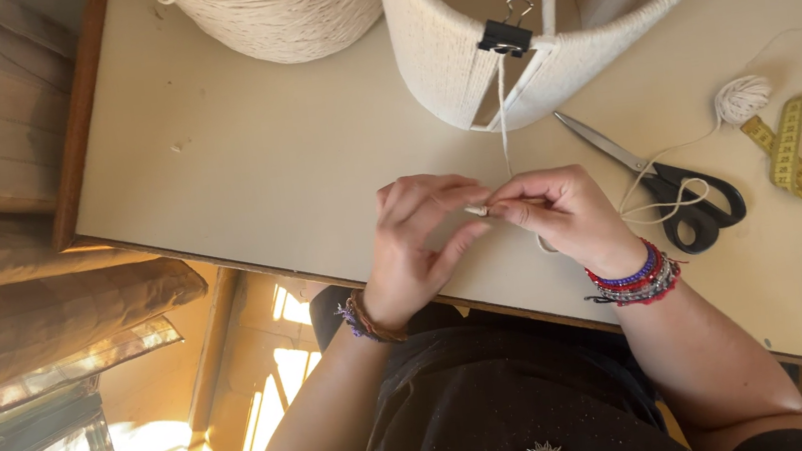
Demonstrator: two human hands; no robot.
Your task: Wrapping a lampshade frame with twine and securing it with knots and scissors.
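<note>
Both my hands meet over the near edge of the pale tabletop (pixel 264 171), pinching one thin cream cord (pixel 504 123).

My left hand (pixel 418 244) and right hand (pixel 566 212) have fingers closed on the cord's end, which seems capped with a small tip, though it is too small to be sure. It runs up to the black binder clip (pixel 504 37) on the cord-wrapped cylindrical shade (pixel 441 50). Pulling too hard could pop that clip and loosen the wrapping; black-handled scissors (pixel 680 199) lie just beside my right wrist.
</note>
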